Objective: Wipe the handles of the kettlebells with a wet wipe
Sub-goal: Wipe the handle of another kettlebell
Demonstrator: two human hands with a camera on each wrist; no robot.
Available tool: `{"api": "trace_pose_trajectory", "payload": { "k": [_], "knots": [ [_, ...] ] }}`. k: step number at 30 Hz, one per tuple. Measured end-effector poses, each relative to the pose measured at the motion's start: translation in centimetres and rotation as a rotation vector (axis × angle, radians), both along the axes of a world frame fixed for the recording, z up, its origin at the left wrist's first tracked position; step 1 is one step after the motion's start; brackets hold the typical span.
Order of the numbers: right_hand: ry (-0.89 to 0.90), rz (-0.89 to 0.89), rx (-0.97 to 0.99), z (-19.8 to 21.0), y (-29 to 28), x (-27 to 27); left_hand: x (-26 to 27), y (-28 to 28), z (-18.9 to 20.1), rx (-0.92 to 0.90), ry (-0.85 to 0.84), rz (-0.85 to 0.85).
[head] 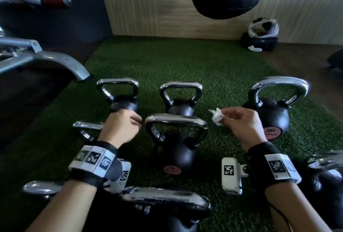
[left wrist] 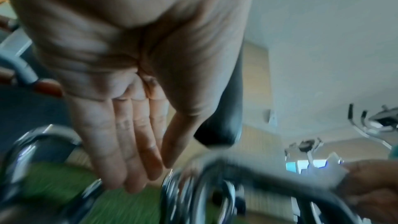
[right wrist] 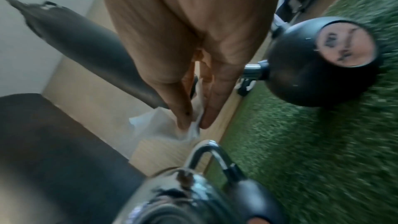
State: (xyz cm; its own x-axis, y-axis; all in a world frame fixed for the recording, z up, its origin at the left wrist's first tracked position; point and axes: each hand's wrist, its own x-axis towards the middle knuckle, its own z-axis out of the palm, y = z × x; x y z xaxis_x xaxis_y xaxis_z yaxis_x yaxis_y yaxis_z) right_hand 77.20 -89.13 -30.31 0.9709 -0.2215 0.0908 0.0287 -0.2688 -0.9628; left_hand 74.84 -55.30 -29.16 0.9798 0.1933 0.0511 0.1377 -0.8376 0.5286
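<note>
Overhead, right hand [head: 241, 122] pinching crumpled wipe [head: 216, 116]; left hand [head: 120, 127] seemingly empty, fingers relaxed, above kettlebells [head: 174, 139].

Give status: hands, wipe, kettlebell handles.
Right hand pinches crumpled wet wipe, off the steel. Left hand holds nothing, fingers relaxed. Centre kettlebell handle sits between the hands, untouched. Nothing blocking it.

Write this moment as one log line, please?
right hand: pinches wet wipe | left hand: empty, fingers relaxed | middle kettlebell handle: between hands, untouched | floor: green turf
</note>
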Motion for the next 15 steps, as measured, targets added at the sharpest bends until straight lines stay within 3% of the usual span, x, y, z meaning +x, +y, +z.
{"api": "trace_pose_trajectory", "payload": {
  "k": [3,7,10,15],
  "knots": [
    [-0.258,0.007,-0.089,2.9,2.0,-0.1,-0.8,-0.7,5.8,-0.229,-0.158,-0.095],
    [-0.539,0.023,-0.254,4.6,5.7,-1.0,-1.0,-4.2,10.6,-0.547,0.056,-0.274],
    [-0.646,0.061,-0.267,4.5,7.3,-1.1,-0.4,-6.1,10.8,-0.746,0.236,-0.295],
    [-0.691,0.172,-0.197,4.2,8.2,-1.3,0.1,-6.5,9.6,-1.08,0.247,-0.279]
  ]
}}
